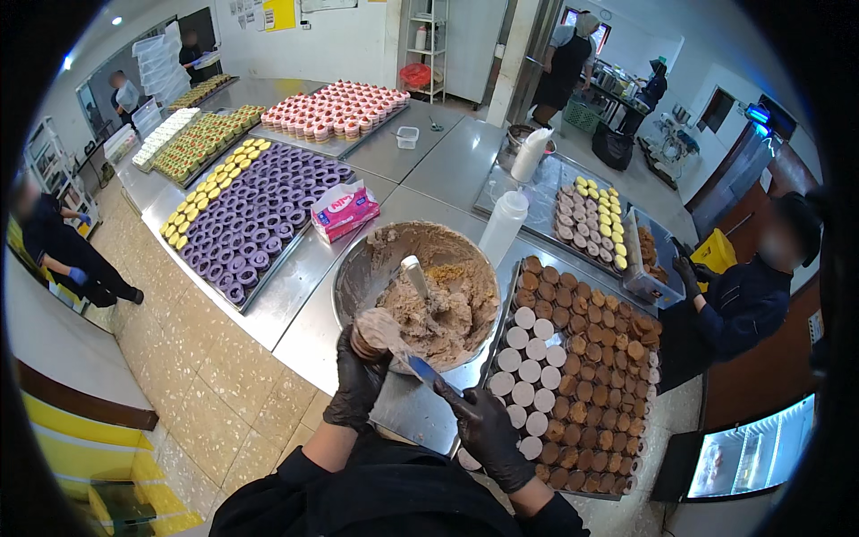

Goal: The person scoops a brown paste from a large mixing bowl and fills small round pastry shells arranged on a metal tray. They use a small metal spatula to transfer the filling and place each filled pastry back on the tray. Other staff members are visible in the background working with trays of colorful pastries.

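Note:
My left hand (360, 386), in a black glove, holds a small layered cake cup (368, 341) upright at the near rim of a large steel mixing bowl (343, 288). With my right hand (486, 429), gloved too, I grip a spatula (421, 368) by its blue handle. Its blade lies across the cup's top, which is smeared with brown cream. Thick brown cream (463, 312) fills much of the bowl, and a pale-handled utensil (415, 274) stands in it. To the right, a tray (493, 349) carries brown cake rounds (590, 403) and cups with smooth cream tops (527, 393).
A tissue pack (345, 209) and a white squeeze bottle (503, 225) stand beyond the bowl. Trays of purple-ringed desserts (258, 215) and pink desserts (335, 114) cover the steel table's left side. On the right, a co-worker (745, 288) reaches into a plastic bin (654, 268).

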Demonstrator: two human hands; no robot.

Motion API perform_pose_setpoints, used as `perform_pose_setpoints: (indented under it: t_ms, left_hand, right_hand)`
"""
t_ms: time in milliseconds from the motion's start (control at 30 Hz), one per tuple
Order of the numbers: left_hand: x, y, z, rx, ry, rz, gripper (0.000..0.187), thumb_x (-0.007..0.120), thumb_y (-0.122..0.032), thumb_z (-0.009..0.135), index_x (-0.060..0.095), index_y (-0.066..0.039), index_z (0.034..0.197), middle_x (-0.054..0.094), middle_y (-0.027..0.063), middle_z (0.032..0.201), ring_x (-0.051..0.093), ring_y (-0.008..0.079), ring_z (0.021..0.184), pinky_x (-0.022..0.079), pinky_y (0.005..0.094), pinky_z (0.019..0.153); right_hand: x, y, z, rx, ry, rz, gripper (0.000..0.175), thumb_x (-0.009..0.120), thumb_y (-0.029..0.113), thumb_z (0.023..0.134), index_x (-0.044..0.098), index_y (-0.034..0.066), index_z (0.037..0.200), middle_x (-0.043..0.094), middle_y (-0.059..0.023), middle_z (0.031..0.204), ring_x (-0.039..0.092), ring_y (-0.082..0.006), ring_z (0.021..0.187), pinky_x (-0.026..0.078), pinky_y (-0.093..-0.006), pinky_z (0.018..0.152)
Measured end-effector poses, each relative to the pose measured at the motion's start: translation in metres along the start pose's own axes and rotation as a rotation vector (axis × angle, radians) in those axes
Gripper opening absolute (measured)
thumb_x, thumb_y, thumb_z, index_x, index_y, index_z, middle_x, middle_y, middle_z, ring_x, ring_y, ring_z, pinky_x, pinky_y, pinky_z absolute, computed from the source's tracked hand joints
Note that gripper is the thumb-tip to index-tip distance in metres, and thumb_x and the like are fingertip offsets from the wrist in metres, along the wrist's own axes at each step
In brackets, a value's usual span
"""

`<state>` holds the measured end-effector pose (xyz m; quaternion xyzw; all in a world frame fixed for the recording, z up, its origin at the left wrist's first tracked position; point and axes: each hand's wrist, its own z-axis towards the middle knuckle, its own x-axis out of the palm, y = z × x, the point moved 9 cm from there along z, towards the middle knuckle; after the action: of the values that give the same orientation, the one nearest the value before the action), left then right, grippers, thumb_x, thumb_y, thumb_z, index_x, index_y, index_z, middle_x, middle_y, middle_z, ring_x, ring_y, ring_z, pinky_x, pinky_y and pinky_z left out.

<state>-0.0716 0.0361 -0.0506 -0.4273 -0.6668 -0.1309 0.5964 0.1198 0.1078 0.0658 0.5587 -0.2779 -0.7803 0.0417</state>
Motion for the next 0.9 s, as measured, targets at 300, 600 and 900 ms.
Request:
perform_pose_setpoints:
  t_ms: [300, 600, 900]
  left_hand:
    - [0.003, 0.028, -0.011, -0.069, -0.002, 0.171, 0.044, 0.042, -0.043, 0.092, 0.05, -0.013, 0.122, 0.054, 0.0065, 0.119, 0.054, 0.0225, 0.107, 0.046, 0.0423, 0.089]
    - [0.008, 0.034, -0.017, -0.126, 0.016, 0.328, 0.045, 0.041, -0.04, 0.093, 0.046, -0.009, 0.124, 0.054, 0.0106, 0.117, 0.054, 0.0252, 0.106, 0.048, 0.0391, 0.089]
    - [0.013, 0.011, -0.006, -0.412, 0.118, 0.21, 0.043, 0.036, -0.037, 0.094, 0.047, -0.007, 0.121, 0.059, 0.0103, 0.11, 0.061, 0.0229, 0.094, 0.054, 0.0354, 0.076]
  right_hand:
    - [0.0, -0.009, 0.012, 0.078, 0.0, 0.152, 0.028, 0.055, 0.003, 0.078, 0.057, 0.0053, 0.106, 0.059, -0.0164, 0.081, 0.059, -0.0357, 0.07, 0.049, -0.043, 0.059]
    - [0.014, -0.01, 0.013, 0.048, -0.012, 0.496, 0.05, 0.058, 0.0, 0.074, 0.056, 0.0153, 0.121, 0.057, -0.0118, 0.082, 0.059, -0.0291, 0.073, 0.048, -0.038, 0.065]
    - [-0.016, -0.015, -0.004, -0.125, -0.067, -0.265, 0.066, 0.059, 0.0, 0.071, 0.051, 0.0302, 0.129, 0.055, -0.0065, 0.084, 0.053, -0.0227, 0.071, 0.044, -0.0355, 0.066]
